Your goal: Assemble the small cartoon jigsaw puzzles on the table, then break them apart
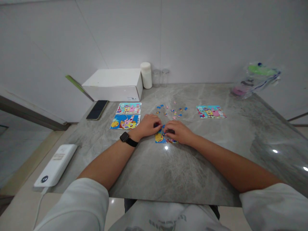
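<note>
A small, partly assembled jigsaw puzzle [159,138] in blue and yellow lies flat on the table between my hands. My left hand [150,124], with a black watch on the wrist, is closed at the puzzle's upper left edge; what its fingertips hold is hidden. Over the puzzle's upper middle, my right hand [179,131] pinches a blue puzzle piece between thumb and fingers and covers the puzzle's right part. Beyond both hands, several loose puzzle pieces [172,110] are scattered. To the left lie two cartoon picture cards [126,122], one above the other.
A cartoon picture puzzle [211,112] lies to the right. At the back stand a white box [113,86], a white bottle [146,75] and two clear jars [160,78]. A phone [97,110] and corded power bank [56,165] lie left; a plastic bag [255,81] sits back right.
</note>
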Action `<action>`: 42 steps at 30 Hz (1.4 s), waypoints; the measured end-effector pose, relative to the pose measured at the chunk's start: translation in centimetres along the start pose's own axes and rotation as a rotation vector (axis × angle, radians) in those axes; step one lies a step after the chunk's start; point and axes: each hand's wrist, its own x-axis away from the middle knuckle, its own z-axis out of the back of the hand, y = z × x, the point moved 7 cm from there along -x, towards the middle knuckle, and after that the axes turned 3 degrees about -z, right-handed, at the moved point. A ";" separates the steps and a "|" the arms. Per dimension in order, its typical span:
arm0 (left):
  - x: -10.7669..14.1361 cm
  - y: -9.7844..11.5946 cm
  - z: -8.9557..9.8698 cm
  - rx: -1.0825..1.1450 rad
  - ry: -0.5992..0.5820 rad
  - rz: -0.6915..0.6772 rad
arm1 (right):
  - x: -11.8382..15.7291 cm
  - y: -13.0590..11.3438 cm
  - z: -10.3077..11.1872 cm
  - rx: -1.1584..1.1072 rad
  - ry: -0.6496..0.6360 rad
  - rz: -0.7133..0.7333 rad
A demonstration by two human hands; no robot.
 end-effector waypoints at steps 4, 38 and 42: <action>0.1 0.0 -0.5 0.000 -0.058 -0.027 | -0.2 -0.4 -0.1 0.015 0.016 0.002; 0.0 0.1 0.0 -0.018 -0.184 -0.013 | 0.2 -0.8 -0.4 0.175 -0.004 -0.024; 0.3 -0.3 0.1 0.005 -0.248 0.000 | 0.3 -1.1 -0.5 0.158 -0.009 0.024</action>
